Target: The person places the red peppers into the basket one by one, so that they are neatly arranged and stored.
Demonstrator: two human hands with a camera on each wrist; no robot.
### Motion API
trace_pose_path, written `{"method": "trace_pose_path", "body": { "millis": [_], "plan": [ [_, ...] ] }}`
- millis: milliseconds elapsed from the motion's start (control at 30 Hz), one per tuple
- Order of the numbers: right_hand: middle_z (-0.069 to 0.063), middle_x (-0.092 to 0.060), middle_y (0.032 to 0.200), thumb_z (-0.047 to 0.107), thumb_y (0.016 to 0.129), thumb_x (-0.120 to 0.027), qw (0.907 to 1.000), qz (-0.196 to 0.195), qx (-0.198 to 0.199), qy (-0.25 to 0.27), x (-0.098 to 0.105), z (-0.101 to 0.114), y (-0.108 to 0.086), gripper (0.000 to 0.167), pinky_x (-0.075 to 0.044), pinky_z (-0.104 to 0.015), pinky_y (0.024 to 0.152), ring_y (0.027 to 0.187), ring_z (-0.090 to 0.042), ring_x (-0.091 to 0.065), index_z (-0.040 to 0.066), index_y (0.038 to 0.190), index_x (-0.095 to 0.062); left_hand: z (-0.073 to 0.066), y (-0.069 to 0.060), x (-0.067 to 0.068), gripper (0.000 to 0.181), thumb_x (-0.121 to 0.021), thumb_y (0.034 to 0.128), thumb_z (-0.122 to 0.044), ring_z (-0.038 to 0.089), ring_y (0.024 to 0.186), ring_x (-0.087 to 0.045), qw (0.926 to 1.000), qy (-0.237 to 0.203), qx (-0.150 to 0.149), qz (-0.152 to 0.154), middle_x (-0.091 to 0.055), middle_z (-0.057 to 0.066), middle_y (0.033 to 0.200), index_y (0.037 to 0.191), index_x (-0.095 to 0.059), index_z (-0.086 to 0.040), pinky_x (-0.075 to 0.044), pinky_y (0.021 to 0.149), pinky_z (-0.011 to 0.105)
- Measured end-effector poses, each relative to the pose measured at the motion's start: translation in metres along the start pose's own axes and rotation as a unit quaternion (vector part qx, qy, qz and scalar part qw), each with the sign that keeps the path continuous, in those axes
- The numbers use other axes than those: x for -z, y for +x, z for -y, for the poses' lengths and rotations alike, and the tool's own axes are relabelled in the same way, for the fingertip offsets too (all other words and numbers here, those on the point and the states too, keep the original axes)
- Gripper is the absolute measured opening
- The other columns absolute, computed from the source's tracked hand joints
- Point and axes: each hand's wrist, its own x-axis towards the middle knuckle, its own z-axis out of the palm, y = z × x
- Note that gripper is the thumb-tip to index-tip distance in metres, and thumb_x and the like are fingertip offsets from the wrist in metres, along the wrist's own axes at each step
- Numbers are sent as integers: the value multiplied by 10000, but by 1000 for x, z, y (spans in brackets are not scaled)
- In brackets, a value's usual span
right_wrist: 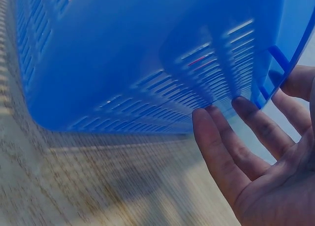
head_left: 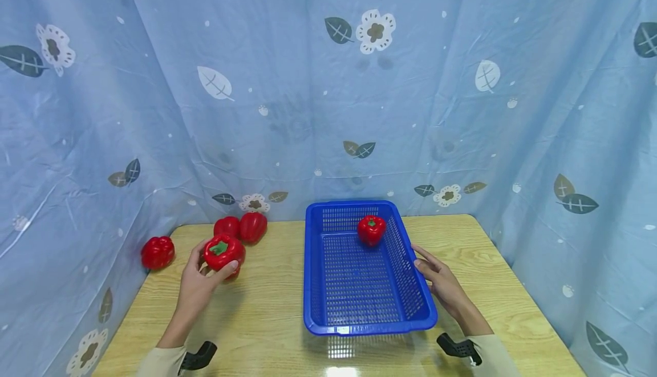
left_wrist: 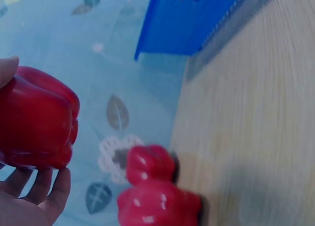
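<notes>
My left hand (head_left: 197, 286) grips a red bell pepper (head_left: 224, 250) with a green stem, thumb on the near side. In the left wrist view the held pepper (left_wrist: 39, 120) appears raised, its base facing the camera. Part of another red pepper (head_left: 234, 273) shows just below it, mostly hidden. At the blue plastic basket (head_left: 354, 329), my right hand (head_left: 445, 287) holds the right rim, thumb at the edge. The right wrist view has its fingers (right_wrist: 216, 152) against the slotted outer wall. One red bell pepper (head_left: 372, 230) sits inside the basket near its far right corner.
Two red peppers lie together at the table's back left, one left (head_left: 226, 226) and one right (head_left: 254, 227). Another red pepper (head_left: 158, 252) is at the left edge by the blue patterned curtain (head_left: 287, 109). The wooden table (head_left: 272, 320) lies under everything.
</notes>
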Motion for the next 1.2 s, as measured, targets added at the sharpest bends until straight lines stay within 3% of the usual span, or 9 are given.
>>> {"method": "trace_pose_path", "body": {
  "millis": [100,333,567,767,933,1200],
  "plan": [
    [30,-667,1216,405,1001,-529,10000,-10,-17,-16,0,0,0,608,-590,-396,818,1027,-141,-681,261,1545,-299,-8,1,-9,873,-776,840,-314,322,1369,-361,9997,76,-194,130,-363,120,1518,1528,-261,-162,-451,826,57],
    [-2,-649,1268,400,1010,-515,9999,-33,-38,-139,-1,0,-1,624,-578,-389,847,1048,-120,-665,209,1555,-279,-19,4,-31,862,-808,803,-310,314,1318,-418,9964,247,-598,552,-422,103,1464,1494,-307,-190,-554,889,308],
    [5,-659,1249,409,995,-540,10000,-36,-67,-21,0,1,-1,618,-583,-393,839,1043,-139,-671,253,1545,-305,-31,7,-52,798,-812,796,-279,338,1255,-502,9916,105,-1010,807,-478,96,1418,1458,-373,-205,-582,885,357],
    [54,-666,1220,406,995,-542,9999,59,-10,97,1,2,-1,624,-587,-396,832,1049,-143,-675,264,1549,-292,-39,11,-67,783,-829,770,-324,362,1223,-548,9893,176,-1054,992,-528,80,1387,1429,-410,-264,-580,893,427],
    [80,-668,1206,398,1001,-534,10000,43,-12,55,0,2,-1,613,-587,-389,831,1043,-129,-676,265,1549,-293,-51,13,-77,841,-831,764,-352,373,1273,-518,9862,201,-1051,1260,-500,85,1412,1459,-376,-223,-581,900,434],
    [73,-671,1206,383,1006,-531,10000,-22,-35,15,0,1,-1,601,-591,-390,826,1030,-125,-681,262,1546,-299,-74,20,-96,832,-829,762,-350,327,1304,-497,9821,-30,-849,1680,-501,75,1418,1453,-384,-223,-535,989,457]
  ]
}}
